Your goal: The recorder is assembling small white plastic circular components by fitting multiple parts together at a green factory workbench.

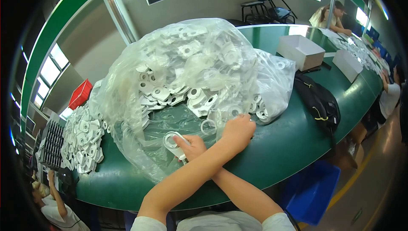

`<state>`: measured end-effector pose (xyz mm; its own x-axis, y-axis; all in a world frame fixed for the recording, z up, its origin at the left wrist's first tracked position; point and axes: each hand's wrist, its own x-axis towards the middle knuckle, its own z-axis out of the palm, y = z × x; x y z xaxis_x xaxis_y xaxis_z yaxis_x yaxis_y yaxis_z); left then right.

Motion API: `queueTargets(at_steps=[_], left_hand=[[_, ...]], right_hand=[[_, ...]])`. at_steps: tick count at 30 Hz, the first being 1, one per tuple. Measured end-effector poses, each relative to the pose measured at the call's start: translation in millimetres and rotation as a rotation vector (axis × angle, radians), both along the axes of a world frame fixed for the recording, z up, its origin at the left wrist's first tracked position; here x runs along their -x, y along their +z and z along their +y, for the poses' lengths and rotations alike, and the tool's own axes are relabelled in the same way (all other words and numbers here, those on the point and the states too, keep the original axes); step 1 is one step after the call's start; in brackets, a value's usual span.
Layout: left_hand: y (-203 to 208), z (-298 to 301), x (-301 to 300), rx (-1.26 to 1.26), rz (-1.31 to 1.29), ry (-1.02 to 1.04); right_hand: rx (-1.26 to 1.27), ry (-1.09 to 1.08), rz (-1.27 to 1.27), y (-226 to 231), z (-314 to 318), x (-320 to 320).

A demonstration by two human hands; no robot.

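White plastic part (173, 142) held in right hand (192, 145) — fingers closed around it, long axis running up-left. Forearms crossed: left hand (238, 129) nearer clear bag (191, 82), fingers curled on part heap — grip unclear.

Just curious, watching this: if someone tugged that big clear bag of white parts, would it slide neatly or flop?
Probably flop: the clear bag is thin, crinkled film, sagging around its load. It likely feels heavy, being heaped with white parts. Pulled at one edge, parts might shift or spill, since its mouth seems open by the left hand.
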<state>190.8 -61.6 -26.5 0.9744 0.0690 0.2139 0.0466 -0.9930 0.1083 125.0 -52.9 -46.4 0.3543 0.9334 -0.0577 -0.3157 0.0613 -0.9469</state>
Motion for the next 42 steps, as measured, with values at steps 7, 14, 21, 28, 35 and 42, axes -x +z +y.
queueTargets(at_steps=[7, 14, 21, 28, 35, 42], left_hand=[[19, 7, 34, 0.241, 0.041, 0.014], [8, 4, 41, 0.218, 0.114, 0.042], [13, 9, 46, 0.239, -0.270, 0.063], [59, 50, 84, 1.106, -0.457, 0.280], [64, 102, 161, 1.135, -0.598, 0.413], [70, 93, 156, 1.336, -0.563, 0.286]], right_hand=[[-0.058, -0.099, -0.119, -12, 5, 1], [0.023, -0.078, -0.067, 5, -3, 1], [-0.033, -0.105, -0.062, -3, 1, 2], [-0.392, -0.276, -0.334, -41, 18, 3], [-0.036, 0.051, 0.039, -6, -3, -8], [-0.013, 0.009, -0.031, -5, -2, -1]])
